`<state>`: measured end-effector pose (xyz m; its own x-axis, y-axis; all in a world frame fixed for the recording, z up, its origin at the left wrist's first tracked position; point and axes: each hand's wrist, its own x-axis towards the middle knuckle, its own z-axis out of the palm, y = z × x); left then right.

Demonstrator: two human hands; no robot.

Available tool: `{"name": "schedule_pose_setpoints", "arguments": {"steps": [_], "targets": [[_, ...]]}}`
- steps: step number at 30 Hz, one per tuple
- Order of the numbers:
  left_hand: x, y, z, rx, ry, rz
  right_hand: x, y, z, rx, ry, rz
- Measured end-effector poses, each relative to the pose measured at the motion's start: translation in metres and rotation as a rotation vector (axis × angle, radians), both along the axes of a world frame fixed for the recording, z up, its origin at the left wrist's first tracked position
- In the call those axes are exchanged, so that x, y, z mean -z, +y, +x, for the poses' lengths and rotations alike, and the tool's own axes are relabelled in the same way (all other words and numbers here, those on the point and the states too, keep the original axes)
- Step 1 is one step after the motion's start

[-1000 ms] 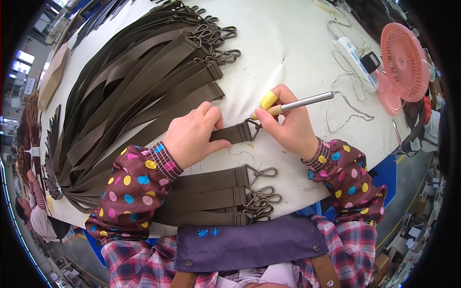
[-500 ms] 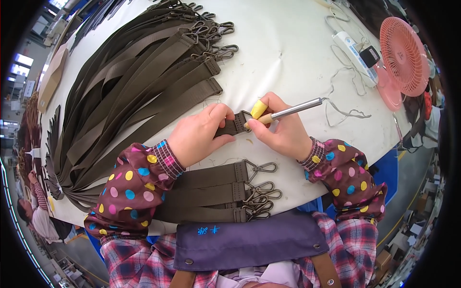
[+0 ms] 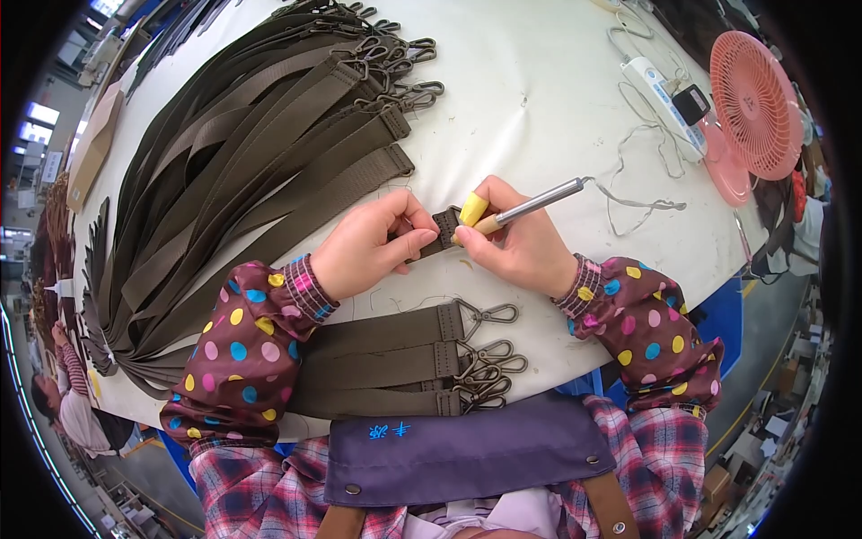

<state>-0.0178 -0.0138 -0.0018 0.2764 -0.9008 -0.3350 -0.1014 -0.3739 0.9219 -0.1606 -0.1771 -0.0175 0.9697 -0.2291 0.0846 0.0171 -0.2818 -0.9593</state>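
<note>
Left of centre, the left hand [image 3: 373,244] pinches, thumb against fingers, a dark strap [image 3: 445,230] whose end shows mid-frame; it looks light and pliable, stiffer at the stitched end, probably the surest hold. Just right, the right hand [image 3: 514,241] pinches a slim pen-shaped tool [image 3: 540,200], likely light, best held by its pale grip.

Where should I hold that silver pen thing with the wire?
Probably by the tan part of the silver pen, pinched like a pencil from the right, as the right hand does. It's slim and slanted: one end is by the strap, and the wire leaves the other end, out of the way.
</note>
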Motion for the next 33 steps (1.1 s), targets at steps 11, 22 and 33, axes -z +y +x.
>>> {"name": "schedule_pose_setpoints", "arguments": {"steps": [11, 22, 33], "targets": [[0.003, -0.001, 0.000, -0.002, 0.030, -0.024, 0.002, 0.001, 0.001, -0.008, 0.009, -0.018], [0.001, -0.001, 0.000, -0.041, 0.044, -0.007, 0.001, 0.001, 0.001, 0.013, -0.001, 0.014], [0.003, -0.009, -0.011, 0.038, -0.679, -0.131, 0.001, -0.008, 0.014, 0.124, -0.070, 0.157]]}}
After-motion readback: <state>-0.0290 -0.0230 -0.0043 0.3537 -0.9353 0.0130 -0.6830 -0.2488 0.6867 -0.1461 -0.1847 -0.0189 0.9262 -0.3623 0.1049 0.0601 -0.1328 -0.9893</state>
